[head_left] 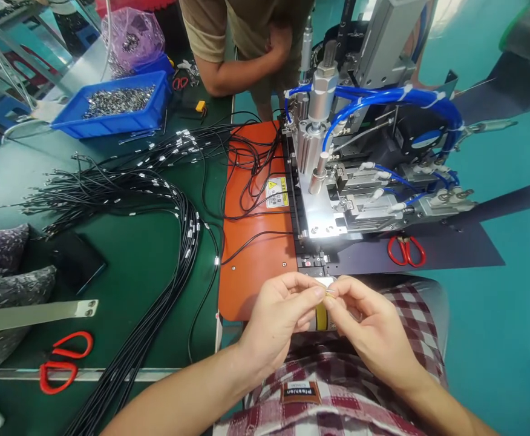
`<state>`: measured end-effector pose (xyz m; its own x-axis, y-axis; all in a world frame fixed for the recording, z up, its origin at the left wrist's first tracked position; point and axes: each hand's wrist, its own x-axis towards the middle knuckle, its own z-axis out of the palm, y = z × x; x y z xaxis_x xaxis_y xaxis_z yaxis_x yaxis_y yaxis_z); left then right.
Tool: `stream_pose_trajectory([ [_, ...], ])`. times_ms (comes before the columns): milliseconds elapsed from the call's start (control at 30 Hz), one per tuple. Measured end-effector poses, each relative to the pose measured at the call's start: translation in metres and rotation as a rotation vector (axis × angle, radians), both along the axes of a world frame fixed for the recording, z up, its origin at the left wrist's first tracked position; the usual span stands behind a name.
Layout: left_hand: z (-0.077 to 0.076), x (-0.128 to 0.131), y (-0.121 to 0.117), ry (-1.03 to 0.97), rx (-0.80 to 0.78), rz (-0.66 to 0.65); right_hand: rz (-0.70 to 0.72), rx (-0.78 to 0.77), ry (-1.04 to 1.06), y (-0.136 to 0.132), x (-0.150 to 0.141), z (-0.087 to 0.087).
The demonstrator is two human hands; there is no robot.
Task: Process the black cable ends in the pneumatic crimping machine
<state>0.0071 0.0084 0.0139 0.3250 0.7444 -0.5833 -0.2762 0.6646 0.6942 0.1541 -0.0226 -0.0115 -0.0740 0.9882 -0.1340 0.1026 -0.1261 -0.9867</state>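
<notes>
My left hand (283,309) and my right hand (367,324) meet over my lap, just in front of the machine. Both are closed, thumb against forefinger, with the fingertips almost touching. Between them is a tiny thin piece, too small to name; a short shiny bit of it shows. Close beyond the fingertips lie the front edge of the orange plate (251,284) and a small fixture (317,261) of the machine. Part of a yellow-and-grey item (322,318) shows below the hands.
A metal machine (319,200) with blue air hoses stands ahead. Bundled black cables (186,242) cross the green table. Red-handled scissors lie at left (65,363) and another red-handled pair (406,251) at right. A blue bin (111,124) holds small metal parts. A person (247,48) stands opposite.
</notes>
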Motion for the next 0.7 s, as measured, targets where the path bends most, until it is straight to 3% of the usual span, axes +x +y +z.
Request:
stream_pose_trajectory([
  [200,-0.001,0.002,-0.001,0.008,0.005,0.034,0.02,-0.111,-0.087,0.009,0.015,0.008],
  [400,0.0,0.001,-0.001,-0.008,0.005,0.019,0.023,-0.22,0.066,0.016,0.019,0.01],
  [600,0.003,0.0,-0.001,-0.013,-0.003,-0.015,0.062,-0.234,0.114,0.014,0.016,0.01],
  [700,0.003,0.0,-0.002,0.01,0.029,-0.007,0.026,-0.129,0.079,0.012,0.013,0.01],
])
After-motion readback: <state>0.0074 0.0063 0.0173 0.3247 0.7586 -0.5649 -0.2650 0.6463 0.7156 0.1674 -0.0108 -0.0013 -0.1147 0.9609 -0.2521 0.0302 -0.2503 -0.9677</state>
